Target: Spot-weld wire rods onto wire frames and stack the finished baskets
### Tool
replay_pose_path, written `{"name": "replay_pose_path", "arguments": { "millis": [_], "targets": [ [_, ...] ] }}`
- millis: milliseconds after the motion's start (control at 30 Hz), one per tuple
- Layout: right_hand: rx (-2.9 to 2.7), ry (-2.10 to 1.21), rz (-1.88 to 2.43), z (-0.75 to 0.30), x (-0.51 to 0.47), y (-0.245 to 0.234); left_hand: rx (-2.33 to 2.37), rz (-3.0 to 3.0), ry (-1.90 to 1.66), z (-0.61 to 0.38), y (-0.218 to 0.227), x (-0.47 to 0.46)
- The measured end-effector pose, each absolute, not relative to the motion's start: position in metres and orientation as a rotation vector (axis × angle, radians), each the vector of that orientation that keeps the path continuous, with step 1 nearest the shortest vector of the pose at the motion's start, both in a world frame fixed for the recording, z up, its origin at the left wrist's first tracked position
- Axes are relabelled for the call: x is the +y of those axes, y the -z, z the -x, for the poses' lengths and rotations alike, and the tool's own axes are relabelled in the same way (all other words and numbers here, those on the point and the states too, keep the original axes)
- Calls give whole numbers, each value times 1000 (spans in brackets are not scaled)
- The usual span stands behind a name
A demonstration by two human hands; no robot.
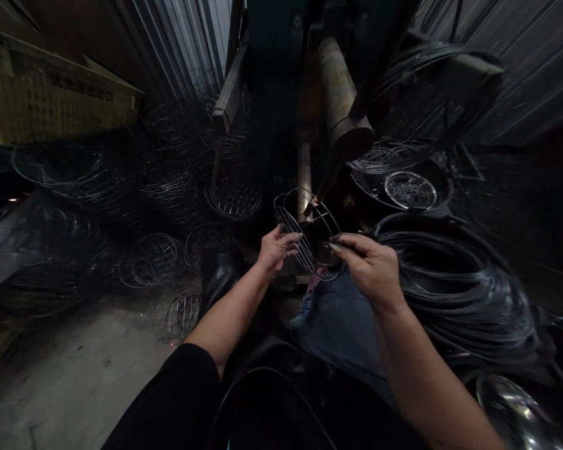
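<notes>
Under the welder tip (329, 178), left hand (276, 249) and right hand (368, 265) gripping a half-welded wire basket (304, 228); finished baskets (152, 259) piled far left, ring coils (450, 281) waiting right.

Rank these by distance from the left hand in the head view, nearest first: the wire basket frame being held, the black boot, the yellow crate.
1. Round wire basket frame, in the left hand's grip.
2. Shiny black boot, just below-left of the hand, on the floor.
3. Yellow slatted crate, far upper left.

text: dark characters on yellow crate (51, 94), upper left | legibility: too blurred to read
</notes>
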State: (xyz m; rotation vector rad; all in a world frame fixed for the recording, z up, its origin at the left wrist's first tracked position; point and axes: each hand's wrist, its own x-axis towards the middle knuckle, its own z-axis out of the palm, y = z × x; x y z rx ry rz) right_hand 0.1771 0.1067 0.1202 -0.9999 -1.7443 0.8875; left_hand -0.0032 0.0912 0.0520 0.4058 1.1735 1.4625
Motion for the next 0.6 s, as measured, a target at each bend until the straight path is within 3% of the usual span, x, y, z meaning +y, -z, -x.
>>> {"name": "replay_pose_path", "arguments": {
  "millis": [333,600],
  "targets": [
    [-1780,-1234,1065,-169,136,-141,1289,-330,-1369,13,-52,105],
    [-1823,-1093,987,-171,129,-132,1201,-346,-1415,14,-50,100]
  ]
}}
